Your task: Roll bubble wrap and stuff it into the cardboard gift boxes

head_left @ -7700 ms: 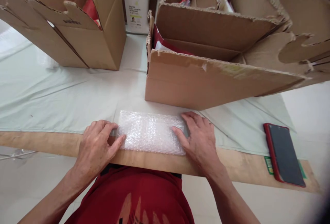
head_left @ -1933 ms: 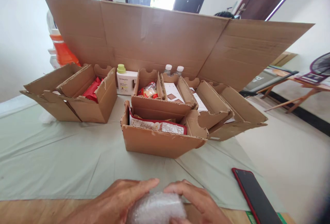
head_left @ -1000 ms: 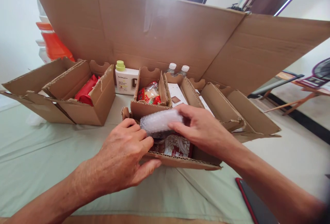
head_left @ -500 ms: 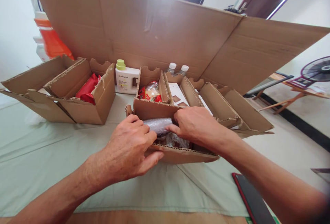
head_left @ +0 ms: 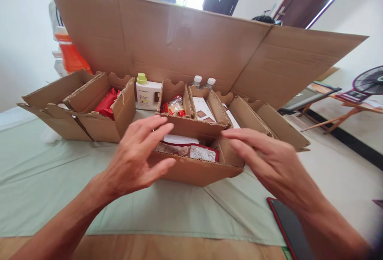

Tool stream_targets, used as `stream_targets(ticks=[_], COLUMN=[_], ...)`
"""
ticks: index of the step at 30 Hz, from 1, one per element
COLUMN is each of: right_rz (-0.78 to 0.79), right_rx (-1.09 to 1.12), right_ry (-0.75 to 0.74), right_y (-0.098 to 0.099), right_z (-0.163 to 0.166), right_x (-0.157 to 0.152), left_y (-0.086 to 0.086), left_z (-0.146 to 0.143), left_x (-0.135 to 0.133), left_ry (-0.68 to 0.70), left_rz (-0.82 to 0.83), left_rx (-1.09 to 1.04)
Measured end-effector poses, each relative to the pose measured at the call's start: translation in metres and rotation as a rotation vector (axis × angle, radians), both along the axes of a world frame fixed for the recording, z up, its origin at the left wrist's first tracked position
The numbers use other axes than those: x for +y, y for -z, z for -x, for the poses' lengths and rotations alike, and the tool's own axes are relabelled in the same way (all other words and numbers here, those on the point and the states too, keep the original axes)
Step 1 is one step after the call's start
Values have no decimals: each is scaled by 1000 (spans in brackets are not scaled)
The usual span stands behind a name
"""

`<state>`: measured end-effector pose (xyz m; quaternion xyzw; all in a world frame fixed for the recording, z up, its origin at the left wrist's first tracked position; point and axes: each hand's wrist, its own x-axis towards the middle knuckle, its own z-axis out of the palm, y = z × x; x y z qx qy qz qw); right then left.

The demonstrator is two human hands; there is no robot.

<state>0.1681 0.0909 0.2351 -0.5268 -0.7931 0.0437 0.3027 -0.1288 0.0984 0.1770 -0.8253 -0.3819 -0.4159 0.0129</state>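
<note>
In front of me stands a small open cardboard box (head_left: 194, 172). Inside it lie a bubble-wrapped item (head_left: 181, 139) at the back and a patterned, red-edged packet (head_left: 204, 153) nearer the front. My left hand (head_left: 136, 158) is at the box's left end, fingers stretched out and thumb apart, holding nothing; whether it touches the wall I cannot tell. Over the right end is my right hand (head_left: 263, 158), its fingers extended and nothing in its grasp. Part of the box's left side is hidden behind my left hand.
Behind are more cardboard boxes, with a red packet (head_left: 108, 103), a snack bag (head_left: 175, 106) and a white box (head_left: 204, 109). A white bottle with a green cap (head_left: 148, 93) stands between them. A tall cardboard panel (head_left: 191, 44) rises behind. A dark tablet-like slab (head_left: 289, 224) lies front right.
Both hands have let go of the bubble-wrapped item and lifted outward from the box. It now lies lower inside, and the red-edged packet shows in front. The view has shifted slightly.
</note>
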Motion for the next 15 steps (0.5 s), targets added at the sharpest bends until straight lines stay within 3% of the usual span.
stream_targets(ticks=[2, 4, 6, 8, 12, 15], right_rz=[-113, -132, -33, 80, 180, 133], right_rx=[178, 324, 393, 457, 616, 678], right_ry=[210, 376, 430, 382, 254, 278], right_y=[23, 58, 96, 128, 154, 164], right_z=[-24, -40, -41, -28, 6, 8], right_x=[-32, -56, -65, -57, -29, -42], left_y=[18, 43, 68, 85, 91, 85], left_z=[15, 26, 30, 26, -2, -24], left_x=[-14, -26, -31, -26, -4, -11], left_ry=[-121, -197, -185, -126, 48, 146], left_rz=[115, 367, 620, 770, 884, 853], left_rx=[-179, -320, -415, -499, -629, -658])
